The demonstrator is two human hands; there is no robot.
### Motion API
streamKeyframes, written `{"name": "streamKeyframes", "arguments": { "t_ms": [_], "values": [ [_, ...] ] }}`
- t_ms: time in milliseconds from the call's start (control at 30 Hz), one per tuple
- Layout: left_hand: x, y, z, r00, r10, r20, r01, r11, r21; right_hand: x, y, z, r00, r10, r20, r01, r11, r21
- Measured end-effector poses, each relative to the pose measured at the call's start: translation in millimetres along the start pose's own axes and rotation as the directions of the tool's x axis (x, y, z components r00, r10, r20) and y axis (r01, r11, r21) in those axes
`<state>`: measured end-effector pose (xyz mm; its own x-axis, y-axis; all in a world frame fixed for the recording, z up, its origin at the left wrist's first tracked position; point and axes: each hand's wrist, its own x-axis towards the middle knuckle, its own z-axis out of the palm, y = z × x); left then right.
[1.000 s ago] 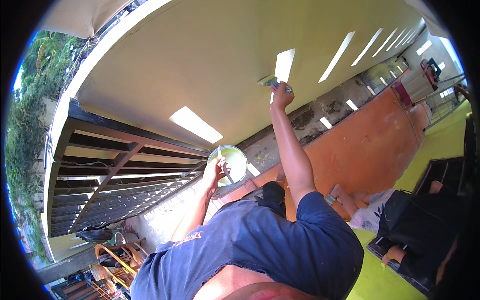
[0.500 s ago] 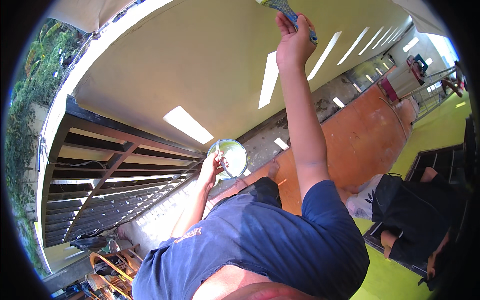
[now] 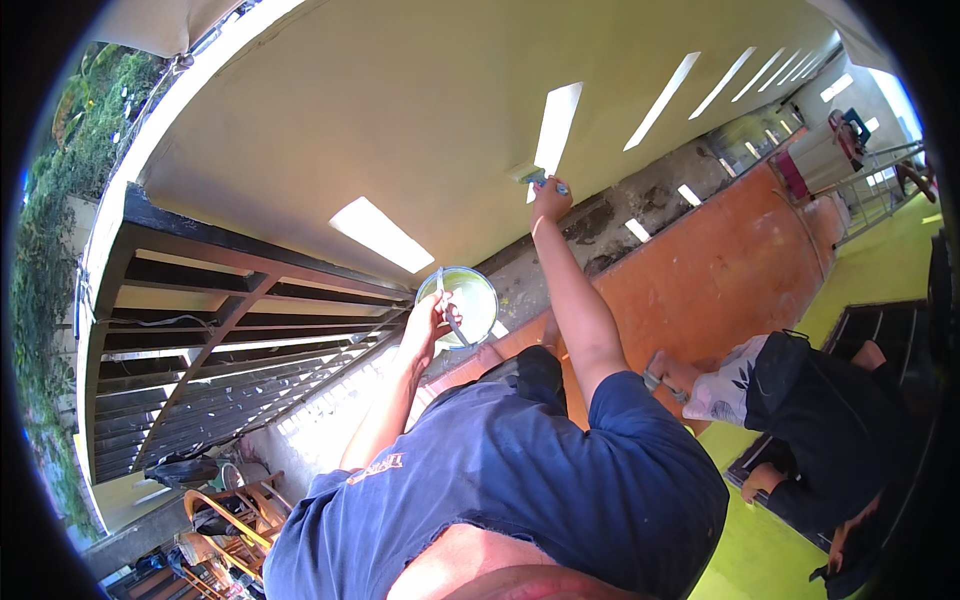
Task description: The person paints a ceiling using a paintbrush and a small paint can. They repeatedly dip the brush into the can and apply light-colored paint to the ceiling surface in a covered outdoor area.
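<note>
In my right hand [image 3: 552,201] is a paintbrush [image 3: 530,176] with a blue, paint-marked handle. Its pale bristles are at the lower part of the cream wall [image 3: 300,130], beside a bright slanted patch of light; whether they touch it I cannot tell. My right arm is stretched forward. Lower and to the left, my left hand [image 3: 424,328] grips the handle [image 3: 441,283] of a round paint bucket [image 3: 492,308]. The bucket has a blue-edged rim and a pale greenish inside. My fingers are closed round the handle and partly cover the opening.
Left stands a dark slatted frame [image 3: 190,270]. An orange floor [image 3: 690,270] runs along the wall's grey, stained base [image 3: 600,215]. At right another person [image 3: 820,420] in dark clothes bends by a lime-green wall [image 3: 880,265]. A metal ladder [image 3: 880,190] stands far right, wooden chairs [image 3: 235,520] lower left.
My right hand has come down and slightly left with the paintbrush, from high up to the wall's lower part. My left hand and the bucket have hardly moved.
</note>
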<state>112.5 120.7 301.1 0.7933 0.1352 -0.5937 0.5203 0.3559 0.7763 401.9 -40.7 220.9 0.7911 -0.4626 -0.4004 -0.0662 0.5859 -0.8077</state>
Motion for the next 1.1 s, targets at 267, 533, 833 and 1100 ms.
{"name": "streamKeyframes", "arguments": {
  "t_ms": [267,533,833,1100],
  "values": [
    [-6,-1,-10,0.999,0.034,0.006,-0.034,0.999,0.016,-98,-206,86,0.923,-0.267,0.277,0.124,0.889,0.441],
    [-6,4,1,0.998,0.027,-0.049,-0.027,1.000,-0.014,-93,-188,77,0.906,-0.269,0.327,0.078,0.866,0.494],
    [-4,9,25,0.993,0.100,-0.069,-0.096,0.994,0.055,-37,-5,3,0.982,-0.180,0.064,0.165,0.967,0.196],
    [1,7,53,0.993,0.096,-0.073,-0.094,0.995,0.023,-15,-3,-35,0.992,0.121,-0.033,-0.114,0.980,0.162]
  ]
}}
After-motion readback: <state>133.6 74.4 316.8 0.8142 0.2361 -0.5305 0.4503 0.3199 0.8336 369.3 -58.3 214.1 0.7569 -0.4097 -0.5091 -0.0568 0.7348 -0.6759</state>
